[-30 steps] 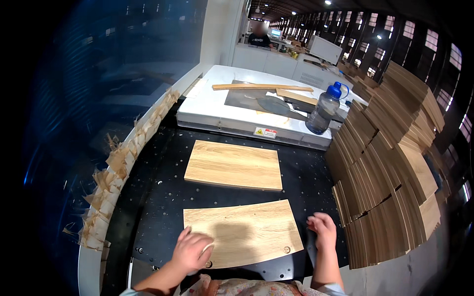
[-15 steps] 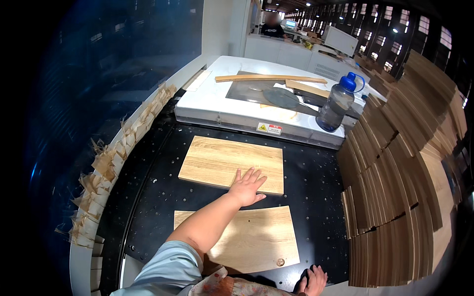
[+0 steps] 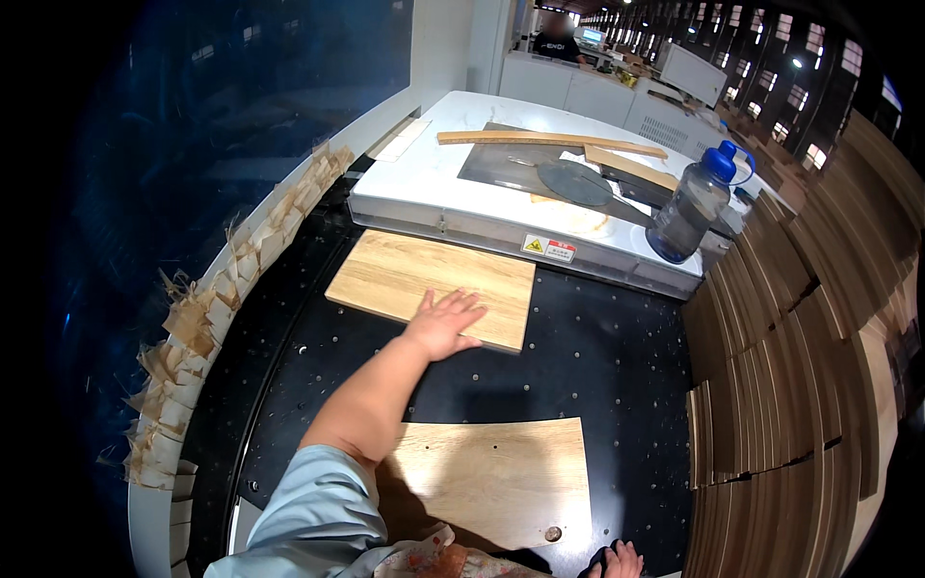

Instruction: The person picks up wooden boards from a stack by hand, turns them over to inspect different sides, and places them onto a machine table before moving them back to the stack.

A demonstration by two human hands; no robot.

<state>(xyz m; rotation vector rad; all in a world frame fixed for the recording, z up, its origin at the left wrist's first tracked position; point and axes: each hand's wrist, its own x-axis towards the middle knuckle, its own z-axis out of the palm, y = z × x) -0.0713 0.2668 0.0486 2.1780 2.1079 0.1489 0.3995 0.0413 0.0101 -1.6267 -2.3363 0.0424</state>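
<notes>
My left hand (image 3: 444, 321) lies flat, fingers spread, on the near edge of the far wooden panel (image 3: 414, 281), which rests on the black perforated table (image 3: 597, 356). My arm stretches forward over the near wooden panel (image 3: 501, 477), which has small drilled holes. Only the fingertips of my right hand (image 3: 623, 560) show at the bottom edge, by the near panel's right corner; they touch nothing I can see.
A white machine bed (image 3: 424, 183) behind holds wooden strips (image 3: 540, 140), a grey disc (image 3: 575, 181) and a clear bottle with a blue cap (image 3: 692, 204). Stacks of wooden panels (image 3: 790, 385) line the right. Curled veneer scraps (image 3: 193, 337) hang along the left rim. A person stands far back.
My left hand left the near panel and reached forward onto the far panel, which has shifted toward the machine. My right hand dropped back to the bottom edge of view.
</notes>
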